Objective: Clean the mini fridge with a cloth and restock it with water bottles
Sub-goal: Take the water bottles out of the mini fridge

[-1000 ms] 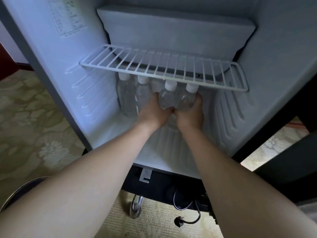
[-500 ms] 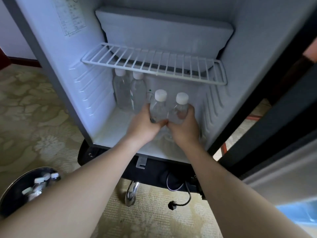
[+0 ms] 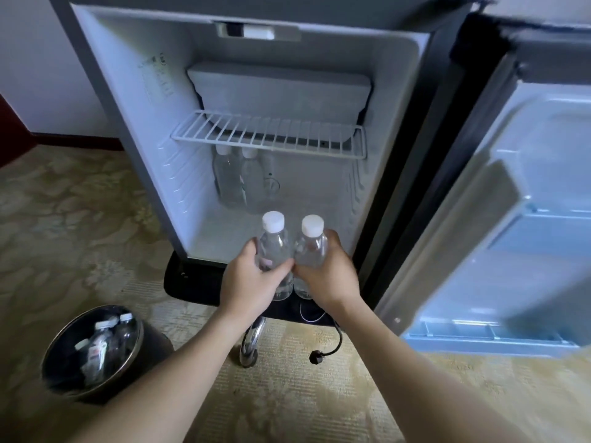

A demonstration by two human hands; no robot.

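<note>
From where I stand this looks like the restocking step, or else bottles being lifted out for wiping; I can't say which from the pose alone. The left hand [image 3: 252, 279] is wrapped round the body of one water bottle [image 3: 273, 251], and the right hand [image 3: 326, 276] is wrapped round a second bottle [image 3: 311, 251] touching the first, both upright with white caps above the fingers. The pair hangs just in front of the mini fridge [image 3: 134, 123], at the lip of its floor, not resting on anything I can see. Beyond the grip, deep at the back under the wire shelf [image 3: 268, 135], two more bottles [image 3: 238, 177] stand side by side. Both forearms reach forward, nearly parallel, thumbs meeting between the bottles. If they are going in, the next move calls for a level push under the shelf, keeping caps clear of the wire. Below and left of the hands, a dark bin [image 3: 64, 372] holds other bottles; no cloth is visible.
</note>
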